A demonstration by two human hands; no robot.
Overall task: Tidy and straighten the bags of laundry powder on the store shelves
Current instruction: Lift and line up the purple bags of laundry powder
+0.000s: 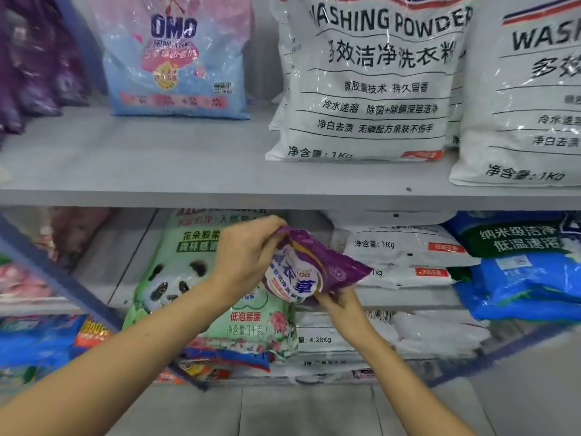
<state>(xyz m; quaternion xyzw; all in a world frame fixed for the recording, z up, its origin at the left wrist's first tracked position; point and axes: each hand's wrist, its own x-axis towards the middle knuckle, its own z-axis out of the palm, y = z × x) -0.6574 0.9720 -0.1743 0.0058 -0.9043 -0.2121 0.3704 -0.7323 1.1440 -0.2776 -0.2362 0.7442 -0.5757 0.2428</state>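
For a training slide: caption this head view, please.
Left hand and right hand grip a purple bag in front of a green panda bag.

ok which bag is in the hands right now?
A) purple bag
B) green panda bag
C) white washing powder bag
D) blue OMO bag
A: the left hand pinches the top corner of the purple bag and the right hand grips its lower edge.

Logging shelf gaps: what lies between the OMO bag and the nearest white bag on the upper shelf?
Only bare shelf between OMO bag and white bag, per the head view.
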